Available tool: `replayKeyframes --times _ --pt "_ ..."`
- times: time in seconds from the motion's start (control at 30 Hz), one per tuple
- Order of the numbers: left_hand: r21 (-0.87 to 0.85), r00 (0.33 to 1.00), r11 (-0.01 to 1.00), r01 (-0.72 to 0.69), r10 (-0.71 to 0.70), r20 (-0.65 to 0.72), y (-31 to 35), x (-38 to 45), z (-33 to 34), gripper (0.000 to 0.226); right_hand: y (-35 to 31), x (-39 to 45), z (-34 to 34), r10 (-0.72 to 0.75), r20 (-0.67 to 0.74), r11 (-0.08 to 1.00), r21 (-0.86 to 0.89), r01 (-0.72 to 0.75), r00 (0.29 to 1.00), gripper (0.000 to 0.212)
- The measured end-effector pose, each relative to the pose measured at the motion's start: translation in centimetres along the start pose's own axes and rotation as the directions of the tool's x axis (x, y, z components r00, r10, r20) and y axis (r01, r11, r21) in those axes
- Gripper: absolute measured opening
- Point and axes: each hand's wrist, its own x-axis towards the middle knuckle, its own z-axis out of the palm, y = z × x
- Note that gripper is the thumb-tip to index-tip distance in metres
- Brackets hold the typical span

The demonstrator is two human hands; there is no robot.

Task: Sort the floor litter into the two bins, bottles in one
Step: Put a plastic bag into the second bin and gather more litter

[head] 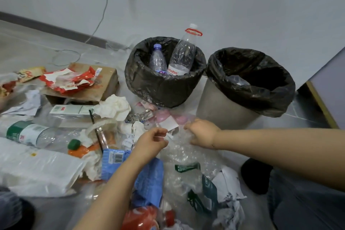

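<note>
While both hands work low over the litter, two bins stand against the wall, each lined with a black bag. Left bin [165,87]: holds two clear bottles upright — a tall bottle [183,56] with a red handle ring, its neck above the rim, and beside it a shorter bottle [157,59] with a purple cap. Right bin [224,112]: grey wall, a piece of clear plastic [238,81] lying inside against the liner; nothing else can be made out in it.

Floor litter spreads left and toward the camera: flattened cardboard box [97,87] under red wrappers [71,80], large clear bottle [33,132] with a green label on its side, crumpled white tissue [113,107], blue packet [149,177], red-labelled bottle [147,218] at the bottom edge.

Bubble wrap [186,155] lies just before the bins, between and under the hands. Left hand [151,142]: fingers curled, pinching its near edge. Right hand [202,133]: fingers curled down onto the wrap, grip narrow, apparently gathering the film. A small white card [169,124] lies just beyond both hands.
</note>
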Motion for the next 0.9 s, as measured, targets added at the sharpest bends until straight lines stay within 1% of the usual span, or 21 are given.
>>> replayKeyframes --times 0.07,0.13,0.2,0.23,0.27,0.37,0.4,0.47,0.57,0.63,0.67,0.73,0.8,0.83,0.9 --pt "-0.021 0.999 1.000 0.012 -0.011 0.036 0.2 -0.3 0.1 0.041 -0.4 -0.7 -1.4 -0.065 -0.021 0.998 -0.022 0.064 0.998 0.029" --pt "-0.026 0.991 1.000 0.003 0.000 0.133 0.6 -0.8 0.4 0.062 -0.6 -1.8 -3.2 -0.143 -0.060 0.989 -0.037 0.141 0.988 0.025" --pt "-0.050 0.978 0.999 -0.011 0.021 0.207 1.2 -1.4 0.7 0.075 -0.6 -3.1 -5.5 -0.205 -0.143 0.978 0.011 0.209 0.968 0.023" --pt "-0.074 0.974 0.997 -0.024 0.040 0.222 1.4 -1.6 0.8 0.074 -0.6 -3.8 -6.7 -0.226 -0.204 0.968 0.062 0.243 0.953 0.023" --pt "-0.107 0.972 0.993 -0.045 0.068 0.225 1.6 -1.8 0.9 0.067 -0.4 -4.4 -7.9 -0.238 -0.271 0.955 0.108 0.276 0.933 0.022" --pt "-0.184 0.970 0.979 -0.085 0.124 0.210 3.1 -2.3 0.6 0.032 0.0 -5.8 -10.8 -0.212 -0.478 0.924 0.187 0.335 0.853 0.021" --pt "-0.201 0.973 0.976 -0.086 0.125 0.193 3.6 -2.4 0.4 0.024 0.1 -6.1 -11.5 -0.185 -0.532 0.919 0.205 0.338 0.826 0.021" --pt "-0.211 0.984 0.971 -0.112 0.139 0.114 5.0 -2.5 -0.3 0.017 0.4 -6.8 -12.7 -0.136 -0.609 0.917 0.220 0.332 0.781 0.019" --pt "-0.176 0.980 0.964 -0.201 0.198 -0.033 7.0 -2.6 -1.7 0.013 0.4 -8.0 -13.8 -0.128 -0.712 0.910 0.193 0.367 0.691 0.015" --pt "-0.198 0.972 0.953 -0.232 0.218 -0.087 8.1 -2.8 -2.6 0.007 0.1 -8.8 -14.0 -0.166 -0.764 0.912 0.120 0.391 0.623 0.014" --pt "-0.207 0.969 0.949 -0.240 0.221 -0.110 8.4 -2.9 -3.0 0.007 -0.1 -9.1 -13.9 -0.205 -0.769 0.916 0.067 0.395 0.606 0.013" --pt "-0.244 0.966 0.940 -0.238 0.203 -0.159 8.9 -3.1 -3.8 0.018 -0.5 -9.5 -13.6 -0.328 -0.733 0.915 -0.091 0.393 0.596 0.010" --pt "-0.353 0.971 0.913 -0.205 0.143 -0.193 9.5 -3.3 -4.4 0.028 -0.7 -9.2 -12.9 -0.418 -0.650 0.901 -0.209 0.379 0.635 0.012" --pt "-0.412 0.976 0.894 -0.178 0.108 -0.187 9.7 -3.4 -4.6 0.030 -0.7 -9.0 -12.5 -0.420 -0.615 0.904 -0.217 0.369 0.668 0.014" --pt "-0.480 0.990 0.870 -0.117 0.066 -0.123 9.9 -3.7 -5.0 0.025 -0.8 -8.4 -12.2 -0.367 -0.578 0.927 -0.164 0.337 0.729 0.017"
